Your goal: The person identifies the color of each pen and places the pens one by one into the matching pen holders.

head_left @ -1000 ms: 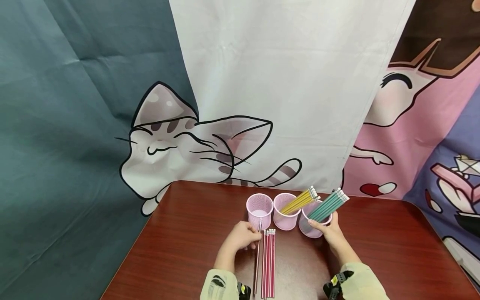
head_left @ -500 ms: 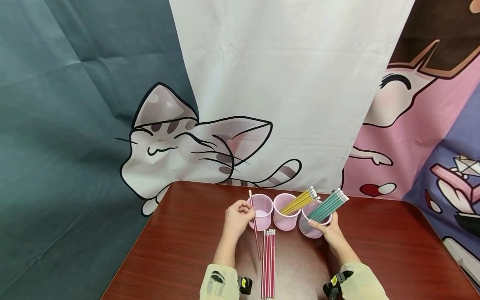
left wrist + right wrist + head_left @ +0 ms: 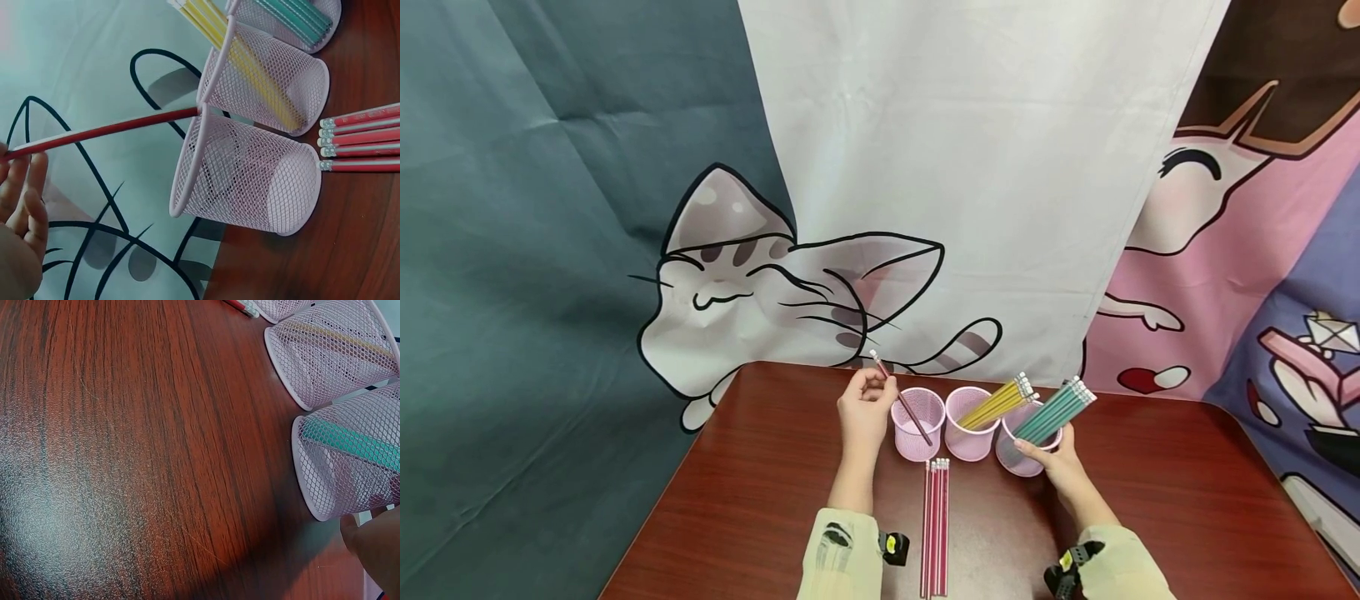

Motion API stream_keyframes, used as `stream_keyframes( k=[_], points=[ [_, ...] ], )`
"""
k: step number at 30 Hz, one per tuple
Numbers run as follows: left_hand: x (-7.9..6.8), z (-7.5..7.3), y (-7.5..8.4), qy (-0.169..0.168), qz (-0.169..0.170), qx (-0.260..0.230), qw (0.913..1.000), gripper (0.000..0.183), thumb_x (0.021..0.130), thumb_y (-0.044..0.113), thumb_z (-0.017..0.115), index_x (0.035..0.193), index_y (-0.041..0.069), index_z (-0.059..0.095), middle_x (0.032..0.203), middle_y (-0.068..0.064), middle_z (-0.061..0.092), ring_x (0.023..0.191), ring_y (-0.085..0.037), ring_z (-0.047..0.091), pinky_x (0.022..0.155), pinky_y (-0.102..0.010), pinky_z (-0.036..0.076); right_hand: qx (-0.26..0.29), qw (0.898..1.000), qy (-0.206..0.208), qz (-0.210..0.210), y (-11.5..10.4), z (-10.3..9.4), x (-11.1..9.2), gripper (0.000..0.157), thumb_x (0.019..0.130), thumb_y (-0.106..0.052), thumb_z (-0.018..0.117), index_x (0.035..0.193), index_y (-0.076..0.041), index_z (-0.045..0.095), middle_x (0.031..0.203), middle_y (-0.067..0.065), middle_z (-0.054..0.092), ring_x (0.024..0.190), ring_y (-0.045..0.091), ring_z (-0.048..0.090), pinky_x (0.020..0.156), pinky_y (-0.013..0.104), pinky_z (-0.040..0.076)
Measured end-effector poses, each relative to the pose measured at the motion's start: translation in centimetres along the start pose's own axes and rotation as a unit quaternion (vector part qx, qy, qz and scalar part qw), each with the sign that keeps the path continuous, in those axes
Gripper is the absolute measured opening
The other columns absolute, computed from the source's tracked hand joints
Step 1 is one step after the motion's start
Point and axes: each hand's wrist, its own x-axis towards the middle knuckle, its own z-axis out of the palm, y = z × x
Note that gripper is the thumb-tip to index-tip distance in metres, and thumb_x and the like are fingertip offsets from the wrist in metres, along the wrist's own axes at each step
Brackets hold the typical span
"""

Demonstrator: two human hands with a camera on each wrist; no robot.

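Red pencil (image 3: 912, 416) | raised since earlier | left hand (image 3: 862, 407) pinches it | right hand (image 3: 1062, 463) holds rightmost cup (image 3: 1013, 462)

No text, label or number can be read; the faint marks on one red pencil (image 3: 365, 116) are too small to be deciphered.

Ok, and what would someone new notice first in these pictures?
Probably the big cartoon cat on the backdrop behind the table. Next, the row of three pink cups, with yellow pencils in the middle one and teal pencils in the right cup. Then the left hand, holding one red pencil near the left cup, while the right hand holds the right cup.
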Motion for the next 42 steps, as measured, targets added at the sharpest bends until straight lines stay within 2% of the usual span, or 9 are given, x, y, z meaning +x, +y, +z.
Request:
stream_keyframes(
  k=[5,8,14,21,24,27,34,38,42],
  points=[
    [0.5,0.5,-2.7,0.054,0.032,-0.007,0.998,0.013,0.078,-0.004,0.066,0.089,-0.006,0.06,0.078,-0.017,0.065,0.062,-0.018,0.063,0.054,-0.019,0.049,0.001,1.0,-0.003,0.012,-0.1,0.0,0.1,0.086,0.08,-0.008,0.069,0.139,-0.004,0.007,0.137,0.02,0.022,0.123,0.029,0.026,0.105,0.043,0.017],
    [0.5,0.6,-4.7,0.064,0.015,-0.001,0.9979,0.018,0.079,-0.001,0.067,0.095,-0.003,0.058,0.081,-0.015,0.066,0.064,-0.02,0.064,0.055,-0.019,0.049,0.0,1.0,0.003,0.006,0.0,0.0,0.0,0.085,0.079,-0.008,0.07,0.138,-0.004,0.009,0.136,0.02,0.024,0.122,0.03,0.027,0.104,0.042,0.018],
    [-0.4,0.6,-6.8,0.062,-0.031,0.041,0.9967,0.028,0.079,0.001,0.065,0.103,0.001,0.051,0.083,-0.01,0.067,0.063,-0.018,0.064,0.054,-0.021,0.049,-0.003,1.0,-0.003,0.006,-0.1,0.0,0.0,0.085,0.08,-0.01,0.07,0.138,-0.004,0.008,0.137,0.021,0.022,0.125,0.031,0.024,0.105,0.043,0.017],
    [-1.4,0.7,-7.9,0.058,-0.069,0.082,0.9925,0.037,0.078,0.002,0.065,0.11,0.01,0.047,0.087,-0.005,0.068,0.064,-0.016,0.064,0.058,-0.026,0.049,-0.003,1.0,-0.01,0.018,-0.4,-0.1,0.0,0.083,0.082,-0.008,0.067,0.139,-0.004,0.006,0.14,0.019,0.02,0.127,0.028,0.023,0.108,0.043,0.014],
    [-1.7,0.8,-8.3,0.053,-0.076,0.094,0.9913,0.038,0.08,0.004,0.065,0.111,0.011,0.045,0.087,-0.005,0.068,0.066,-0.016,0.065,0.059,-0.028,0.05,-0.003,1.0,-0.011,0.021,-0.4,-0.1,-0.1,0.084,0.082,-0.008,0.067,0.139,-0.005,0.006,0.14,0.019,0.02,0.127,0.028,0.022,0.108,0.043,0.014],
    [-1.9,0.9,-8.6,0.038,-0.079,0.109,0.9902,0.034,0.083,0.006,0.065,0.111,0.011,0.045,0.086,-0.005,0.068,0.07,-0.015,0.065,0.061,-0.029,0.051,-0.007,1.0,-0.012,0.022,-0.4,-0.1,-0.1,0.085,0.082,-0.01,0.068,0.14,-0.005,0.005,0.141,0.02,0.019,0.128,0.029,0.021,0.108,0.044,0.014],
    [-2.7,0.9,-9.6,0.025,-0.077,0.132,0.9879,0.024,0.086,0.009,0.063,0.104,0.012,0.046,0.08,-0.004,0.068,0.059,-0.014,0.058,0.057,-0.028,0.047,-0.005,1.0,-0.009,0.02,-0.2,0.0,0.0,0.084,0.081,-0.008,0.068,0.139,-0.004,0.007,0.139,0.02,0.021,0.126,0.03,0.023,0.107,0.044,0.015],
    [-2.9,0.9,-10.0,0.024,-0.08,0.139,0.9868,0.019,0.09,0.012,0.059,0.104,0.013,0.046,0.082,-0.003,0.068,0.063,-0.015,0.057,0.06,-0.03,0.045,-0.008,1.0,-0.008,0.021,-0.2,0.0,0.0,0.085,0.081,-0.008,0.068,0.139,-0.004,0.006,0.14,0.021,0.02,0.127,0.03,0.023,0.107,0.044,0.015],
    [-3.0,0.9,-10.2,0.028,-0.09,0.143,0.9853,0.016,0.092,0.014,0.055,0.106,0.012,0.047,0.085,-0.002,0.067,0.073,-0.02,0.059,0.068,-0.038,0.046,-0.011,1.0,-0.009,0.021,-0.2,-0.1,0.0,0.085,0.082,-0.009,0.068,0.14,-0.005,0.005,0.141,0.02,0.019,0.127,0.03,0.022,0.107,0.044,0.014]
  ],
)
